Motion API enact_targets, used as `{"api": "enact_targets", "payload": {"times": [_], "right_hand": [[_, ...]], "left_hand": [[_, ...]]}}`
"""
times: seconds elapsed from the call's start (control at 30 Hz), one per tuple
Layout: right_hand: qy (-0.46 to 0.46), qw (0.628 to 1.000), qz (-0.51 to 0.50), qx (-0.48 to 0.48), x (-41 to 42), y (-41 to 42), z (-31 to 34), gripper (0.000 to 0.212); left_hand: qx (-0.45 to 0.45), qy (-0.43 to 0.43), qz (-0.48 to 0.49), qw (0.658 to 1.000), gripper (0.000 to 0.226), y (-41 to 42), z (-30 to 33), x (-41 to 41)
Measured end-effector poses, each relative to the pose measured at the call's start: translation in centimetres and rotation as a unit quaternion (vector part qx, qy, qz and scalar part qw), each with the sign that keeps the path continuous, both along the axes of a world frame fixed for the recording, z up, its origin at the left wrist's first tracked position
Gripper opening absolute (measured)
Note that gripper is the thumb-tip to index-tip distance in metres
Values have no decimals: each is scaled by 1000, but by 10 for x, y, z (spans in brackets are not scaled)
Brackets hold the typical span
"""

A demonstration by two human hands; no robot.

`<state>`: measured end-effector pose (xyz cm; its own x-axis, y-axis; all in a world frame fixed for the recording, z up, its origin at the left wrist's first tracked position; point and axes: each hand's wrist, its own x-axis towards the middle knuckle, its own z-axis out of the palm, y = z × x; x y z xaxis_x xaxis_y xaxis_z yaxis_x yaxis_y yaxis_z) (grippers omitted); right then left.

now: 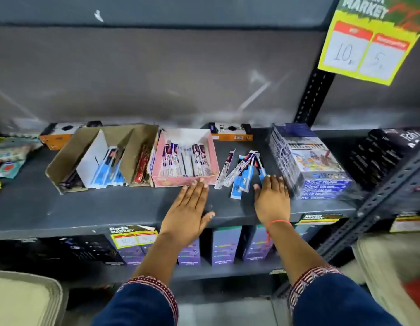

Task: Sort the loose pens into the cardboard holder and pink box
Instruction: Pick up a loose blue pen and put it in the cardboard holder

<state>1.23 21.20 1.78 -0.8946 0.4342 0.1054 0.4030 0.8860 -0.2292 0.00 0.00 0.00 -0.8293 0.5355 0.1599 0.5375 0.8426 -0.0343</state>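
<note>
Several loose packaged pens lie fanned out on the dark shelf, between the pink box and a stack of colour-pencil packs. The pink box holds several pen packets. Left of it stands the cardboard holder, with compartments holding blue and red pen packs. My left hand lies flat and empty on the shelf, fingertips just at the pink box's front wall. My right hand is flat and empty too, its fingertips at the right edge of the loose pens.
A wrapped stack of colour-pencil boxes stands right of the pens. Black boxes fill the far right. Orange-and-black boxes sit at the back. A yellow price sign hangs top right. Purple boxes fill the lower shelf.
</note>
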Motion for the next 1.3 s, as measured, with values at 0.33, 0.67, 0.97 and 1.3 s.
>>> {"api": "enact_targets", "payload": {"times": [0.33, 0.67, 0.97, 1.3], "right_hand": [[21, 980, -86, -178, -27, 14, 25, 43], [56, 909, -143, -388, -31, 27, 33, 26], [134, 859, -104, -484, -28, 14, 43, 37], [110, 767, 52, -630, -39, -103, 84, 34]], "left_hand": [[33, -55, 15, 998, 67, 0, -14, -5], [33, -67, 53, 996, 72, 0, -13, 7], [83, -85, 92, 989, 65, -11, -10, 20], [82, -101, 200, 971, 62, -80, 3, 29]]}}
